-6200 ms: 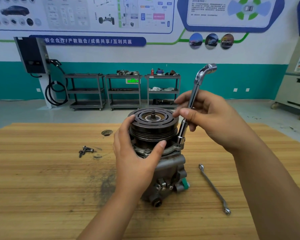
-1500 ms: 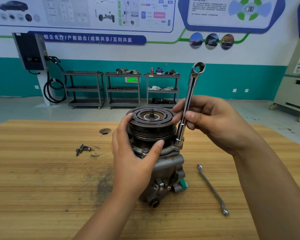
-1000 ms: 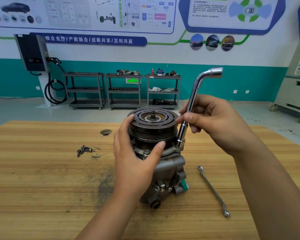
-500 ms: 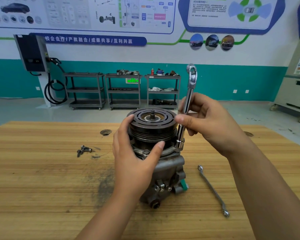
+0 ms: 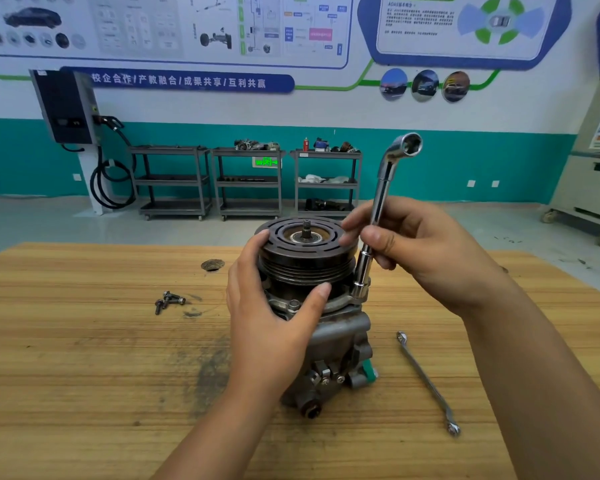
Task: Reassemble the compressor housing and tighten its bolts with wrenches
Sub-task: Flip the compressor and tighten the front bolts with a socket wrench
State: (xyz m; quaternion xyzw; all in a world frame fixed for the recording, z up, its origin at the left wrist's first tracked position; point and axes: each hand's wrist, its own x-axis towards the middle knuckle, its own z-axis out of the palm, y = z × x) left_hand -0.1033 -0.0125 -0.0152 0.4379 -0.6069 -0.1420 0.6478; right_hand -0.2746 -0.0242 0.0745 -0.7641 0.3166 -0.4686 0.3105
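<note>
Though still on the compressor (image 5: pixel 340 341), L-wrench (image 5: pixel 378 199) turned, head now rightward; right hand (image 5: pixel 420 247) pinching it; left hand (image 5: pixel 271 317) gripping pulley (image 5: pixel 305 261)

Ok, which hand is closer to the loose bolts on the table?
Left. The left hand grips the compressor pulley just right of the loose bolts; the right hand holds the L-shaped socket wrench on the pulley's other side, farther from them.

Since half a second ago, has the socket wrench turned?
Yes. The socket wrench spun in place: its bent top now points right, away from the pulley.
</note>
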